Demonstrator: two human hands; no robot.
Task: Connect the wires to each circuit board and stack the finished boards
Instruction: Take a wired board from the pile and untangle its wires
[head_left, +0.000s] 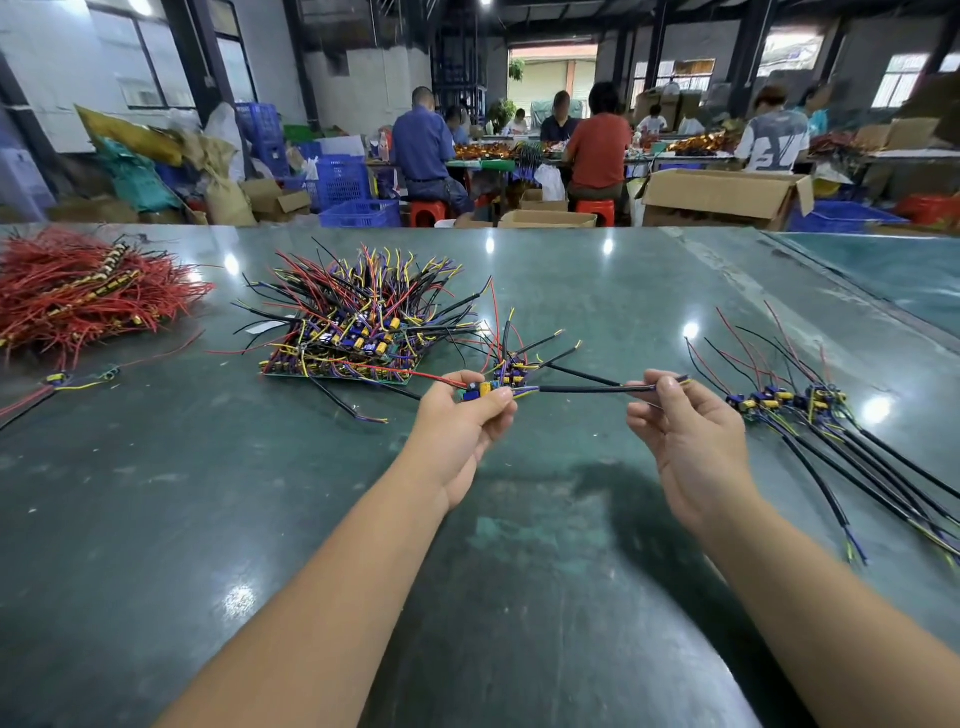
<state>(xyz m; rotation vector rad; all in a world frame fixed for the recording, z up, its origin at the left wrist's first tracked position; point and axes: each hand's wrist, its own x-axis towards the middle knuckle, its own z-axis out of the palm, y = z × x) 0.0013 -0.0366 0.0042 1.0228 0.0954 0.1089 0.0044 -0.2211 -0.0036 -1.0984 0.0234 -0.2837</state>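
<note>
Left hand (464, 422) pinches a small circuit board (480, 391) between thumb and fingertips, held up off the green table (519, 545). Right hand (680, 431) pinches the far end of the black sheathed cable (582, 387) that runs from that board, stretched nearly straight between the two hands. Whether the cable is fully seated on the board, can't tell: the joint is too small and partly hidden by fingers.

Right of the right hand: a short row of wired boards (779, 402) lies flat, black cables trailing toward the near-right edge. Looks like the finished lot, only a few so far.

Just beyond the left hand: a few more boards (511, 371) with wires sticking up, then the big heap of boards (358, 332) bristling with loose wires, further left. Looks like the unprocessed stock, so most of the job remains.

Far left of the left hand: a bundle of red wires (83, 293).
</note>
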